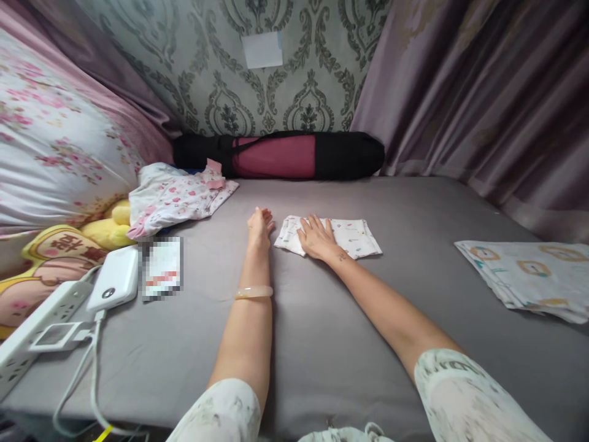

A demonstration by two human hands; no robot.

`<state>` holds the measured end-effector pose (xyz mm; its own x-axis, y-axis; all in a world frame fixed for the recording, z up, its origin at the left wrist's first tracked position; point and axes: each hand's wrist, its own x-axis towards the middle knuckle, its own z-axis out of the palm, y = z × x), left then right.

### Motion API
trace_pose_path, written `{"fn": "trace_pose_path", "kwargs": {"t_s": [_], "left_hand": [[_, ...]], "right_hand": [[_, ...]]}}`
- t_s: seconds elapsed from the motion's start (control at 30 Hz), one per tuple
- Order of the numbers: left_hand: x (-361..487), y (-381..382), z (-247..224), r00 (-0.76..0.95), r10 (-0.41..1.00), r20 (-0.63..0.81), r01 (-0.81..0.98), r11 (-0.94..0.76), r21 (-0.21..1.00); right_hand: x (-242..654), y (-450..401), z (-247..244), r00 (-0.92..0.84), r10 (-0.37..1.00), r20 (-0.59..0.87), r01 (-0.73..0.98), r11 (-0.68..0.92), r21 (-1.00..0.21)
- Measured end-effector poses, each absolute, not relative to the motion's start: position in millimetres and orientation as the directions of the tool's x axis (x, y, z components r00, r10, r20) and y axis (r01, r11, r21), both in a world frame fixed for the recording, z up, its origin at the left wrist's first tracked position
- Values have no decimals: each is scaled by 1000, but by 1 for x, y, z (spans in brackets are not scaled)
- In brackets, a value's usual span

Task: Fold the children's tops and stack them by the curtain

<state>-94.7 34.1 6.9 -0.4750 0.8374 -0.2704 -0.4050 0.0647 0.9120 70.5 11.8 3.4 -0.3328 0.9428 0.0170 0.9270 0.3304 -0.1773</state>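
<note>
Pale, green-grey patterned sleeves (225, 408) lie nearest, at the near edge of the flat surface covered by a smooth grey fabric sheet (350, 344). Bare sheet runs from there up to both hands, and a broad stretch spans rightward to the folded white cloth with orange animal faces (534, 276). Behind the hands, a shorter open band ends at the long black-and-maroon fabric bag (273, 156). Along the left side sit the white plastic power strip (41, 325), the white power bank (113, 279) and a heap of pink-and-white printed clothing (184, 193).

Near the middle lies a small folded white cloth with tiny coloured prints (359, 236), flat, roughly rectangular, its layers showing at the left end. The right hand (317, 238) presses on its left part, open, fingers spread. The left hand (260, 228), empty and loosely open, rests on edge just beside it.
</note>
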Motion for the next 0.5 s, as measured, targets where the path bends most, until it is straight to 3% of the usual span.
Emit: {"fn": "trace_pose_path", "kwargs": {"t_s": [0.5], "left_hand": [[-91, 31, 7, -450, 839, -306, -431, 96, 897]], "right_hand": [[49, 9, 5, -334, 942, 27, 925, 333, -184]]}}
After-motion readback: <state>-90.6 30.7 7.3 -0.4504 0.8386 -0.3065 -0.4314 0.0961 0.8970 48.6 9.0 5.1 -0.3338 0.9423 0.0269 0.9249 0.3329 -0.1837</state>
